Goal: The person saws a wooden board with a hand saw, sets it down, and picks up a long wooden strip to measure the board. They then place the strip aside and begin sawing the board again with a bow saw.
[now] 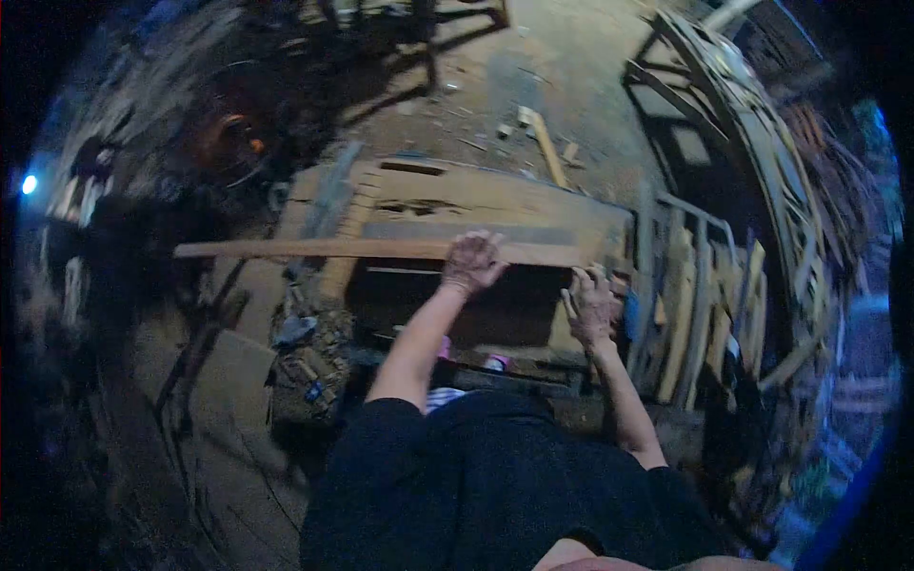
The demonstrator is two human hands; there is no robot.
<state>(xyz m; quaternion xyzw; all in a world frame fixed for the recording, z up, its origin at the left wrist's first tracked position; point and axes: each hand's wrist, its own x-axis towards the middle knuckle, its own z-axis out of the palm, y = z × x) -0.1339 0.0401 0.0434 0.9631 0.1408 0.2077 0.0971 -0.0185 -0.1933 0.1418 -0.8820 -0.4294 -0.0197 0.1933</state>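
A long, narrow wooden strip (343, 248) runs sideways across the bench, its left end jutting well past the bench's side. My left hand (474, 259) is wrapped over this strip right of its middle, with the fingers over the far edge. Close to the strip's right end is my right hand (592, 306), fingers spread and holding nothing. Behind the strip lies the worn wooden bench top (495, 195), with a slot and a ragged hole in it. A dark opening shows between the strip and my body.
Several upright boards (679, 319) stand at the right of the bench. Wood scraps (309, 366) are heaped at the left. A wooden frame (733, 90) leans farther right. On the floor beyond the bench lies a pale stick (548, 147). Something glows orange (233, 128) at the upper left.
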